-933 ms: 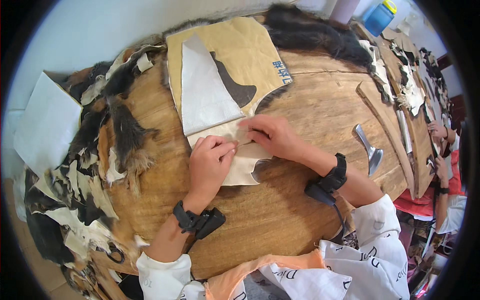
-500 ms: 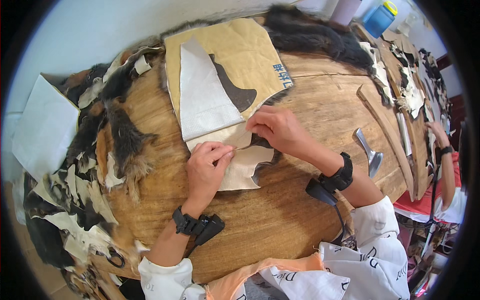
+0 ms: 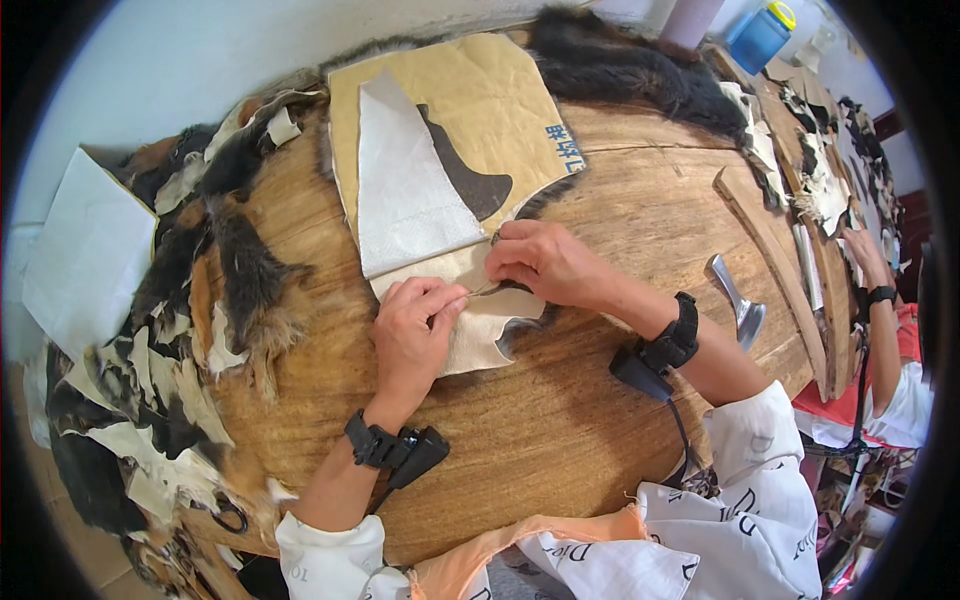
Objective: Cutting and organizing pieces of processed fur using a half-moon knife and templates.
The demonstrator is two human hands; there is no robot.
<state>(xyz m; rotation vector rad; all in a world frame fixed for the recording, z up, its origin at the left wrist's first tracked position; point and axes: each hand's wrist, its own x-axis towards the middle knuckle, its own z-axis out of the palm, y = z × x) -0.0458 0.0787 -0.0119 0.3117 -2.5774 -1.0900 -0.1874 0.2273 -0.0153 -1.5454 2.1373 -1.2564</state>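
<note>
A cream-backed fur pelt (image 3: 480, 342) lies skin side up on the table, dark fur showing at its edge. My left hand (image 3: 412, 325) is closed in a pinch on a raised fold of the pelt. Just right of it, my right hand (image 3: 550, 265) is closed, its fingertips pressed together at the same fold. Whatever it pinches is too small or hidden to make out. Beyond my hands, a tan paper sheet (image 3: 490, 85) covers the far part, with a white tapering piece (image 3: 405, 190) and a dark curved shape (image 3: 470, 182) on it.
Fur and hide scraps (image 3: 165, 455) crowd the left side beside a white sheet (image 3: 90, 255). A metal blade tool (image 3: 740, 303) and a wooden strip (image 3: 775, 270) lie right on the wooden table (image 3: 540, 440). Another person's hand (image 3: 865, 255) is at far right.
The fold and my right fingertips have drawn slightly nearer my left hand. The pelt and the paper have shifted a little. The other person's hand has moved slightly.
</note>
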